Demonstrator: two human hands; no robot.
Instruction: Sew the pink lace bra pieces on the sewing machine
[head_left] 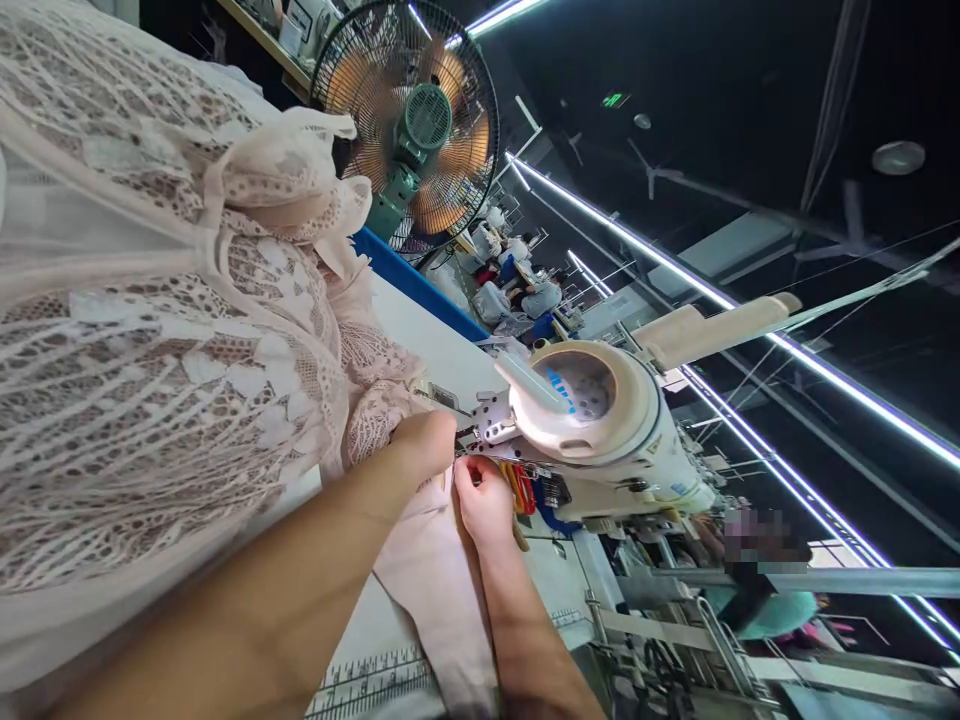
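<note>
Your two forearms come up from the bottom of the frame to the middle. Your left hand [420, 445] lies on the pale pink cloth [442, 580], with the fingers bent together and pressing the cloth down just beside the sewing machine [600, 420]. Your right hand [484, 500] is a little lower and to the right, fingers curled together at the edge of the same cloth; whether they really pinch it, you cannot tell from here. Both hands are close to each other, almost touching, right at the front of the machine. The cloth goes from there down to the lower middle of the frame, over the white table [420, 330], where a printed ruler [375, 685] shows at the bottom edge. A big heap of lace fabric [150, 330] fills the left half of the frame. Behind it, in the upper middle, stands a green fan [409, 120]. Further away, other people [517, 285] sit at work under long lamps.
</note>
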